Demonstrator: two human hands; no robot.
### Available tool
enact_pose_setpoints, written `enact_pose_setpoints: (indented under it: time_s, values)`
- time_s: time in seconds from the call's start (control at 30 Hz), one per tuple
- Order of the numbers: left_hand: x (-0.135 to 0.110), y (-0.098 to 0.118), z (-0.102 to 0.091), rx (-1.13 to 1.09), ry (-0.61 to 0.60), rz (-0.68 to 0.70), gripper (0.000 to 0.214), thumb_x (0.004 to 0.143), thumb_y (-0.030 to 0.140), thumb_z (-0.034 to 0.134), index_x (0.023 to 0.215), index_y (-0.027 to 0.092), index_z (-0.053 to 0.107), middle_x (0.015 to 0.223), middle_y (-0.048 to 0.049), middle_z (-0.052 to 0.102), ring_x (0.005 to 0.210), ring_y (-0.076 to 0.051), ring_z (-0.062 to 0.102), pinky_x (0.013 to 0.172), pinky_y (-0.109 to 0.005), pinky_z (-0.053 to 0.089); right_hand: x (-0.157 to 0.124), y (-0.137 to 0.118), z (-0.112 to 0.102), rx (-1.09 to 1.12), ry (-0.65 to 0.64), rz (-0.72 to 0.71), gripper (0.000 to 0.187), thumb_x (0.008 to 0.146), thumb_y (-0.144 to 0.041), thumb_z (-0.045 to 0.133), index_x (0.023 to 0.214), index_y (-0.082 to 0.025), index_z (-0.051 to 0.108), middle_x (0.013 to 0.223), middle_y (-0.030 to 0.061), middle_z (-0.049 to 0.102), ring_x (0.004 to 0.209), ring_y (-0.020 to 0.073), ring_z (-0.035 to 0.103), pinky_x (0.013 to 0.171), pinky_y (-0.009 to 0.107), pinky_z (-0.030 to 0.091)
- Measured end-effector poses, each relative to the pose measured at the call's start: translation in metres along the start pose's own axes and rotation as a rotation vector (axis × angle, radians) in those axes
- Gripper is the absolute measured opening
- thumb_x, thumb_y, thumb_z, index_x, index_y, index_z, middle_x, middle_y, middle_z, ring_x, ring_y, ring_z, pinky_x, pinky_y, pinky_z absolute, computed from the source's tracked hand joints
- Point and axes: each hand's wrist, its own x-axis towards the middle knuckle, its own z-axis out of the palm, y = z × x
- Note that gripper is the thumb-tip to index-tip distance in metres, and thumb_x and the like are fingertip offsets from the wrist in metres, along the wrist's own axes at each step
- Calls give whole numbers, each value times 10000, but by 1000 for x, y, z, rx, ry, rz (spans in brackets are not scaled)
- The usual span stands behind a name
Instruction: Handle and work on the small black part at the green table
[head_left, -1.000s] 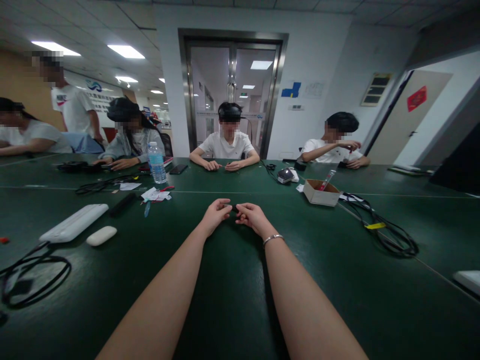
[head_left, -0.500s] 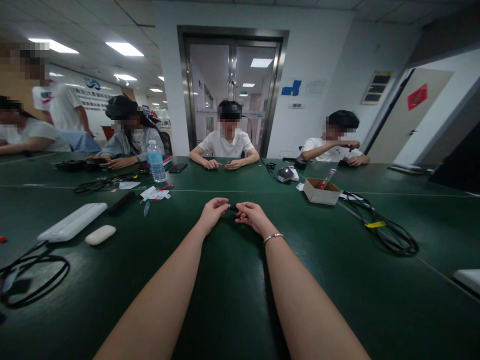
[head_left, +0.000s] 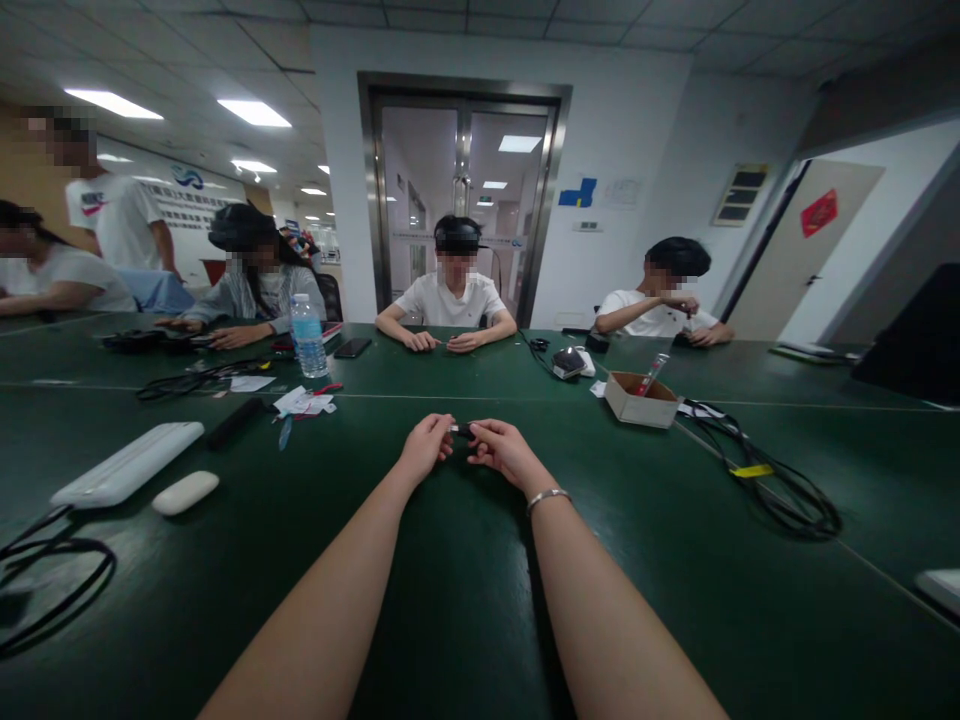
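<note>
Pinched from both sides by the closed fingertips of left hand (head_left: 426,447) and right hand (head_left: 504,450): a small dark piece (head_left: 463,431), just above the green table (head_left: 675,530), left of the open cardboard box (head_left: 637,411). In that box, a slim red-tipped stick (head_left: 651,373) leaning on the rim; far left of the box, an upright water bottle (head_left: 307,338).

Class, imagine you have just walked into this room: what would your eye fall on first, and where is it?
First come two bare forearms running up the middle to the left hand and right hand, which pinch a small dark piece between them above the green table. Next, the person in white seated opposite, before the glass door, and the black cable coiled at the right.
</note>
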Motion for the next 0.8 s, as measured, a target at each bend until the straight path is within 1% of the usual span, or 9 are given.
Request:
enact_pose_setpoints:
  time_s: [0.07, 0.13, 0.3, 0.4, 0.47, 0.53, 0.63, 0.7, 0.8]
  values:
    - [0, 0, 0, 29, -5, 14, 232, 831, 321, 483, 934, 138, 581, 608, 23, 485, 448, -63, 443, 393, -156, 326, 1, 0, 0, -7, 0, -2, 81, 821, -124, 660, 883, -92, 620, 617, 9, 581, 444, 64, 501, 526, 271, 599]
    - [-1, 0, 1, 25, -3, 33, 207, 805, 289, 514, 938, 146, 585, 623, 27, 484, 464, -59, 442, 408, -152, 336, 1, 1, 1, -19, 3, -3, 79, 820, -122, 659, 883, -93, 621, 611, 6, 580, 440, 63, 499, 524, 269, 598]
    - [-4, 0, 1, 14, -6, 24, 231, 825, 326, 480, 922, 152, 596, 609, 30, 461, 453, -59, 410, 394, -151, 307, -1, 0, 2, -35, 1, -12, 80, 821, -131, 664, 875, -93, 620, 606, 6, 579, 440, 63, 504, 531, 265, 598]
    - [-5, 0, 2, 56, 5, 55, 189, 802, 255, 504, 939, 161, 596, 713, 6, 512, 526, -68, 470, 421, -152, 356, -2, 0, 3, -34, 3, -8, 86, 818, -139, 673, 866, -92, 621, 603, 6, 578, 436, 61, 506, 532, 258, 597]
    - [-5, 0, 1, 77, 14, 51, 195, 824, 282, 487, 941, 164, 590, 778, -10, 533, 548, -71, 493, 423, -158, 371, -1, 0, 3, -24, 4, -5, 69, 828, -128, 656, 874, -90, 620, 602, 6, 576, 441, 63, 510, 536, 259, 598]
    - [-5, 0, 1, 102, 28, 47, 223, 856, 320, 451, 946, 162, 582, 759, -10, 529, 519, -68, 486, 414, -161, 367, -1, 0, 2, -19, 4, -2, 51, 837, -112, 638, 879, -89, 620, 598, 6, 573, 442, 65, 509, 535, 264, 599]
    - [-3, -2, 1, 118, 30, 62, 208, 856, 285, 459, 981, 160, 569, 713, 2, 519, 488, -62, 477, 413, -157, 369, 0, 0, 2, -16, 6, -3, 40, 836, -99, 631, 873, -87, 620, 593, 5, 568, 441, 66, 506, 535, 268, 600]
    - [-1, -4, 0, 103, 20, 54, 207, 849, 280, 472, 989, 163, 568, 737, -4, 533, 495, -62, 493, 421, -158, 385, 0, 0, 2, -13, 4, -4, 48, 830, -103, 641, 871, -88, 620, 599, 7, 571, 449, 68, 511, 540, 272, 601]
    - [0, -6, 0, 80, 0, 36, 250, 870, 342, 432, 968, 161, 575, 721, -7, 531, 485, -67, 496, 408, -162, 381, -1, 0, 2, -14, 3, 0, 68, 820, -120, 661, 867, -93, 620, 604, 5, 572, 451, 67, 513, 543, 269, 601]
